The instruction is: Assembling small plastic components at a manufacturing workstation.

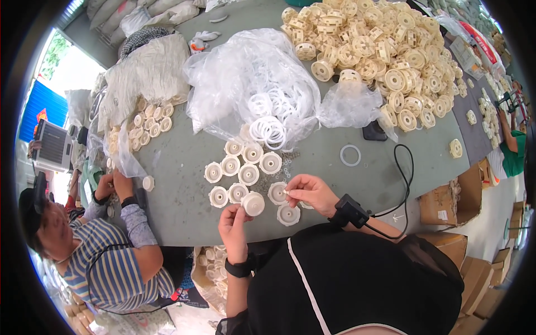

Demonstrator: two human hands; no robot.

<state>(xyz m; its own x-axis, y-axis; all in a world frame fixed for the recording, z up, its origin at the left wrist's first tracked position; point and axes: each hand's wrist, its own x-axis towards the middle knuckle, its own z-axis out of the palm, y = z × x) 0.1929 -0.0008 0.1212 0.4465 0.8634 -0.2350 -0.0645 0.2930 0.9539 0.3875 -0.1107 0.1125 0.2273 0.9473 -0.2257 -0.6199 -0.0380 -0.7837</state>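
Note:
Between the thumb and fingers of my left hand (233, 224) is a round white plastic cap (253, 204), held just above the table's near edge. My right hand (312, 193) is closed in a pinch on a tiny pale piece, too small to name. That pinch is over the edge of a ridged cap (276, 193) lying on the table. Several more such caps, hollow side up with a centre stud, lie in front of my hands, among them one cap (288, 214) below my right fingers. Small rings and bits (286, 165) are scattered beyond them.
A plastic bag of white rings (273, 111) stands mid-table, with a heap of cream spoked wheels (385, 50) at the far right. A single ring (350, 155) and a black cable (410, 173) lie at right. A co-worker (111, 251) in stripes works at left.

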